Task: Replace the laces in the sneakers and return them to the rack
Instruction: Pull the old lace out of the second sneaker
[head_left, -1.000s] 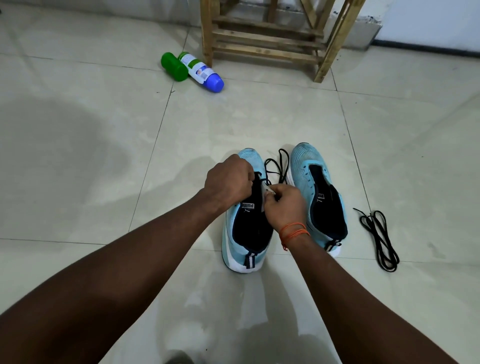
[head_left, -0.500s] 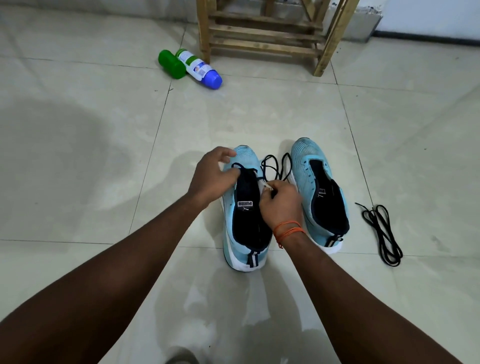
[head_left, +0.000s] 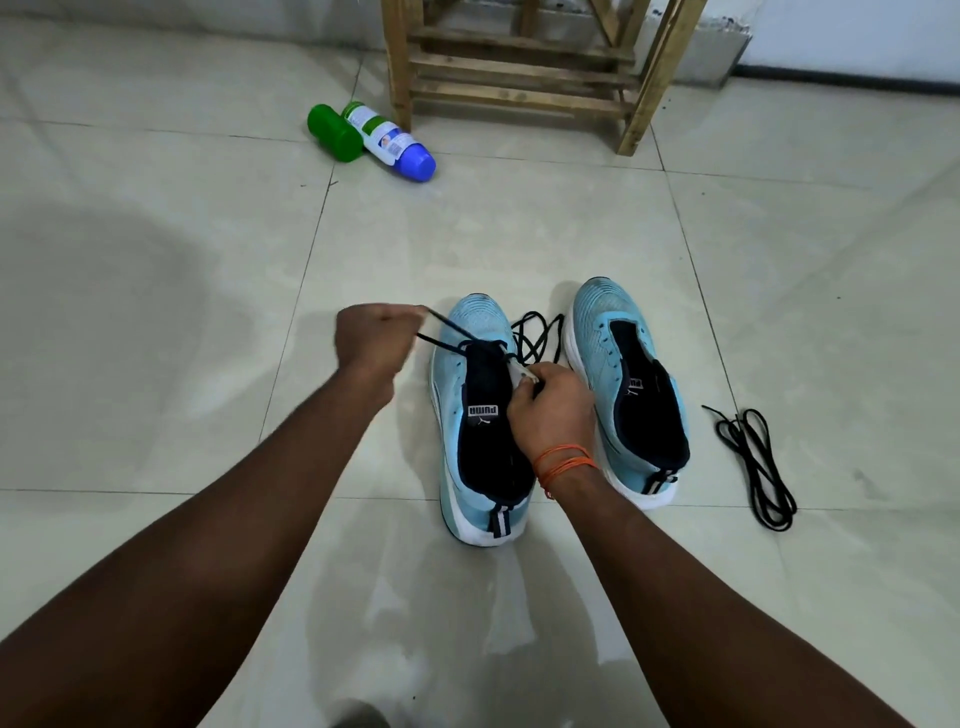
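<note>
While lacing has barely begun, left hand (head_left: 371, 343) pinches lace (head_left: 448, 325) taut left of left sneaker (head_left: 467, 415); right hand (head_left: 550, 410) pinches its eyelet edge. Right sneaker (head_left: 628, 384), spare lace (head_left: 740, 434) rightward, undone; rack (head_left: 519, 96) pending.

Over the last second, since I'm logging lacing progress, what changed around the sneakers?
The left hand, gripping the black lace, pulled away leftward from the left sneaker, drawing the lace out through the front eyelets. The right hand kept pinching that sneaker's eyelet edge; the right sneaker and the spare lace on the floor stayed put.
</note>
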